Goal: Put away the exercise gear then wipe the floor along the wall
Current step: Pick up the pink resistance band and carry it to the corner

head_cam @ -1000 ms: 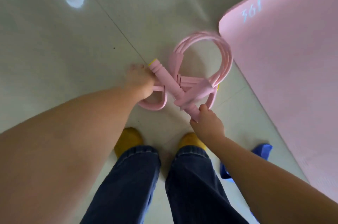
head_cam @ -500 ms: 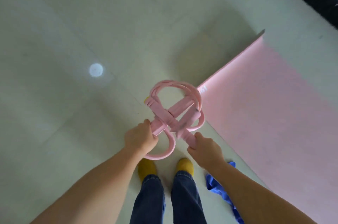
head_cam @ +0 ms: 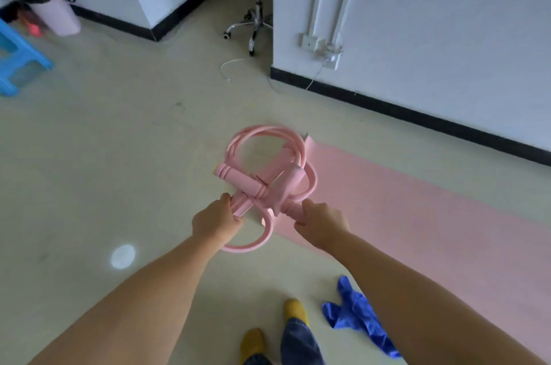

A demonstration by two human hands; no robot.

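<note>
A person stands over a pale floor (head_cam: 125, 156), holding a pink coiled exerciser (head_cam: 262, 182) up in front of them with both hands. The left hand (head_cam: 216, 220) is curled round the lower end of one padded bar, its grip clamped on the exerciser; the right hand (head_cam: 320, 223) is wrapped round the end of the crossing bar, grip likewise clamped on it. The pink loops fan out above and below the crossed bars, clear of the floor. A pink mat (head_cam: 432, 215) lies flat to the right, running alongside the white wall (head_cam: 447, 21) with its black skirting. A blue cloth (head_cam: 354, 317) lies crumpled on the floor beside the person's yellow-socked feet (head_cam: 293, 309), touching the mat's near edge or just short of it. Farther off stand a blue stool (head_cam: 18, 54), a pink bin (head_cam: 56, 12) and a wheeled chair base (head_cam: 253, 24).
</note>
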